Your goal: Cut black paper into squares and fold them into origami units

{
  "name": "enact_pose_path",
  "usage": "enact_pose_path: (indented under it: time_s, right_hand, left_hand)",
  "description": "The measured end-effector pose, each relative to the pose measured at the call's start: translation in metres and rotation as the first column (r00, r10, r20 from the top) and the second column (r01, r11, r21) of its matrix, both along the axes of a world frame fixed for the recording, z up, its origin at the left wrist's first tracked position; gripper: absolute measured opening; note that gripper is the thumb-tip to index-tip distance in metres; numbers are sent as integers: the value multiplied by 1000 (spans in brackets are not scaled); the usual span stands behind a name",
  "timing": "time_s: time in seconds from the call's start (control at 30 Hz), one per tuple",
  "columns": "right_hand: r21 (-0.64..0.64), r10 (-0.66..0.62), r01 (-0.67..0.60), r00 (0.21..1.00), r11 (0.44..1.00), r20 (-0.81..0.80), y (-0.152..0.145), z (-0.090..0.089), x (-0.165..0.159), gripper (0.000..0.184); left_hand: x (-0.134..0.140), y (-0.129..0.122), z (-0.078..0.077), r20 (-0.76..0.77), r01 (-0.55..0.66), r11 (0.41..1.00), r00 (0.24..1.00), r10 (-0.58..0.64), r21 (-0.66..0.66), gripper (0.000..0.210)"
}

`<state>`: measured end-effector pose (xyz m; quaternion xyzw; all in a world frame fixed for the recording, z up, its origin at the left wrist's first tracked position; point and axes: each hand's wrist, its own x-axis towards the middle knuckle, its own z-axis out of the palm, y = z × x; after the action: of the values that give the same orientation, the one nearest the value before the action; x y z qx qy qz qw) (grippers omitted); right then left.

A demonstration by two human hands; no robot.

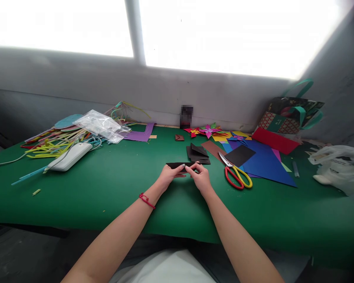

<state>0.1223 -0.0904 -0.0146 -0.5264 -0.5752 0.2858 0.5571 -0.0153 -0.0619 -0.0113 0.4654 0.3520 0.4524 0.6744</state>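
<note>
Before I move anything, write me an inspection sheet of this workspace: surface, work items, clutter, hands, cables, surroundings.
Surface: green tabletop, small scrap at left front.
Work items: folded black paper in both hands; black folded pieces just beyond; scissors lying to the right.
Clutter: coloured strips and clear plastic bag at left; paper flowers at back; blue sheet and white plastic bag at right.
Hands: left hand and right hand both grip the folded black paper.
Cables: white cord reaches the left picture edge; its other end is unclear.
Surroundings: grey wall behind, bright panes above; patterned bag at right rear.
</note>
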Motion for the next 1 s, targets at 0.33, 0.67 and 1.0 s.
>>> enact_pose_path:
  time_s: [0.33,0.67,1.0]
  right_hand:
    - [1,-21,21,1000,1000,-9,2,-4,-2,28]
    - [8,45,-44,958,999,-284,3,-2,-5,38]
    - [-202,75,-194,873,960,-482,7,-11,-7,35]
  left_hand:
    - [0,-1,2,-10,-9,1000,1000,10,17,38]
    - [0,5,-3,48,-156,987,987,154,43,32]
    - [-2,3,-1,-97,-207,970,971,220,127,29]
